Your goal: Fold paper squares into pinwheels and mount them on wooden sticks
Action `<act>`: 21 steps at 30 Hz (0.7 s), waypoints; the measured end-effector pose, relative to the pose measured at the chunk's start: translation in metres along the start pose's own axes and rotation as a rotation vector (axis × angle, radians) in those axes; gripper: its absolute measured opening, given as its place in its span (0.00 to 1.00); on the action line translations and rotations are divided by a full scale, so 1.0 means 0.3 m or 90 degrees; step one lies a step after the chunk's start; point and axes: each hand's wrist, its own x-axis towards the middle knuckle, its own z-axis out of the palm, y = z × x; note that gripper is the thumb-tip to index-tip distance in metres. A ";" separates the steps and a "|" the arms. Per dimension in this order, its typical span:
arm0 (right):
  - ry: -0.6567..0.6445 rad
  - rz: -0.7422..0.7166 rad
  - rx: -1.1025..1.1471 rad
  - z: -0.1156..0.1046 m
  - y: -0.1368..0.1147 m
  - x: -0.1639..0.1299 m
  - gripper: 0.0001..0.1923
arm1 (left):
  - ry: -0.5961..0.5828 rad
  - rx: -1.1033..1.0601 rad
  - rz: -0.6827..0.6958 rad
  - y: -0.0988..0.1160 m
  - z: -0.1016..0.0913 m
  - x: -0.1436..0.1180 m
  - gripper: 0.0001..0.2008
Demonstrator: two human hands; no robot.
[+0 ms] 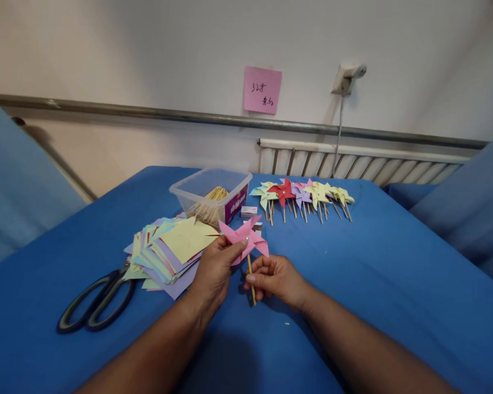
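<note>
A pink paper pinwheel (254, 244) on a thin wooden stick (253, 291) is held between my two hands above the blue-covered table. My left hand (217, 268) pinches the pinwheel's paper head, its thumb pressed near the centre. Lower down, my right hand (277, 278) grips the stick between thumb and fingers. To the left of my left hand lies a loose stack of coloured paper squares (184, 241), a yellow one on top. Large dark-handled scissors (102, 301) lie beside the stack, their blades hidden under the paper.
Behind the paper stands a clear plastic box (189, 192) of wooden sticks (213, 202). A small box (248, 211) sits near it. Several finished pinwheels (283, 191) lie at the far edge of the blue cloth (373, 301). A metal rail (168, 114) and radiator (353, 160) line the wall.
</note>
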 end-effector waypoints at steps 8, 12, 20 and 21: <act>0.024 -0.008 0.004 0.007 -0.004 0.001 0.19 | -0.024 -0.040 -0.013 0.016 -0.001 -0.003 0.11; 0.024 -0.010 0.013 0.005 0.002 0.002 0.19 | -0.029 -0.044 -0.022 0.019 -0.004 -0.002 0.10; 0.019 -0.007 -0.003 0.001 0.000 0.010 0.20 | -0.008 -0.006 -0.013 0.021 -0.011 0.007 0.12; 0.025 -0.006 -0.005 0.001 0.000 0.013 0.20 | 0.001 -0.004 -0.012 0.022 -0.013 0.010 0.12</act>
